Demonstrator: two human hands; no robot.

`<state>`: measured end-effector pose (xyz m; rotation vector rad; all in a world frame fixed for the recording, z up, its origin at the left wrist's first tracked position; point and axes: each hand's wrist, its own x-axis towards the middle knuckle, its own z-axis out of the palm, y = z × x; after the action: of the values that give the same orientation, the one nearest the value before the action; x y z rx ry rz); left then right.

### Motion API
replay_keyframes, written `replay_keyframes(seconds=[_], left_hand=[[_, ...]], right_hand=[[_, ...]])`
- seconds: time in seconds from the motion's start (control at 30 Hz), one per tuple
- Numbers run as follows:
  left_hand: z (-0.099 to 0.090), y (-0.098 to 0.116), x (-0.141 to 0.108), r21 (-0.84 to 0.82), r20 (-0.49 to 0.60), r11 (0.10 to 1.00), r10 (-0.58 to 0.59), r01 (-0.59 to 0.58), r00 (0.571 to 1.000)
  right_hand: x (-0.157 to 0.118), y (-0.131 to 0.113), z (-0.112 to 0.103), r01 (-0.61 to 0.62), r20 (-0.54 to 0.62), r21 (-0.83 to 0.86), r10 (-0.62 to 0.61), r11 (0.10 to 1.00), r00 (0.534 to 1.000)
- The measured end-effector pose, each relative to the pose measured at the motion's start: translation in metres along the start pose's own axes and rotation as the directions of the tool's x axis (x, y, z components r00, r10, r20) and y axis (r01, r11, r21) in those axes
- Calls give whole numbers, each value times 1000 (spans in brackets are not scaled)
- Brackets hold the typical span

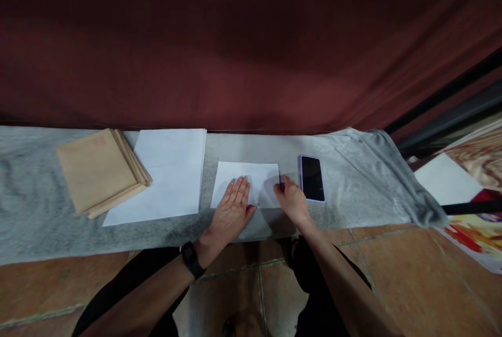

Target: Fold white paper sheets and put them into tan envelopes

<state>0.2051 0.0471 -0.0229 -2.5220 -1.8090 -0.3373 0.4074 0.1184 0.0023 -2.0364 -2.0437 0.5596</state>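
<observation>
Laid flat, my left hand (pixel 232 205) should press the sheet (pixel 259 180) evenly; what my curled right hand (pixel 294 201) holds, I can't tell.

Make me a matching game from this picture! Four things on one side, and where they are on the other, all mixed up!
1. Phone
2. Brown paper stack
3. Black watch
4. Left hand

A. Around the left wrist
B. Resting on the small white paper
C. Near the right hand, dark screen up
D. Partly on the large white sheets

Pairs: 1-C, 2-D, 3-A, 4-B
</observation>
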Motion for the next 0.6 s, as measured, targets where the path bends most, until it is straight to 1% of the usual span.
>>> replay_keyframes(seconds=[0.1, 0.17, 0.23, 0.27, 0.3, 0.37, 0.4, 0.43, 0.47, 0.53, 0.6], left_hand=[[2, 1, 0, 1, 3, 1000, -6, 6, 1000], [2, 1, -1, 6, 1, 1000, -3, 3, 1000], [1, 3, 0, 16, 5, 1000, -6, 6, 1000], [0, 4, 0, 18, 7, 1000, -9, 9, 1000], [-1, 6, 1, 17, 7, 1000, -14, 14, 1000], [-4, 11, 4, 9, 2, 999, -38, 38, 999], [-7, 13, 5, 1, -2, 998, -56, 56, 998], [-10, 15, 7, -7, -5, 997, -80, 80, 997], [-14, 17, 9, -14, -5, 994, -107, 107, 994], [-23, 17, 14, -44, -4, 989, -145, 144, 989], [-31, 14, 19, -139, -14, 977, -163, 160, 986]], right_hand=[[5, 5, 1, -12, 12, 179, 10, 984, 1000], [8, 6, 2, 6, 26, 271, -14, 962, 1000], [11, 5, 1, 36, 33, 403, -54, 914, 998], [12, 3, 0, 45, 30, 501, -69, 864, 997], [12, 0, -1, 47, 26, 615, -80, 787, 996], [10, -8, -4, 29, 31, 803, -90, 595, 995], [9, -11, -6, 15, 40, 853, -93, 522, 995], [7, -15, -8, 5, 47, 881, -99, 472, 994], [5, -18, -10, 3, 50, 897, -108, 442, 993], [1, -23, -13, 16, 39, 908, -124, 419, 992], [0, -24, -15, 41, 19, 912, -140, 409, 990]])
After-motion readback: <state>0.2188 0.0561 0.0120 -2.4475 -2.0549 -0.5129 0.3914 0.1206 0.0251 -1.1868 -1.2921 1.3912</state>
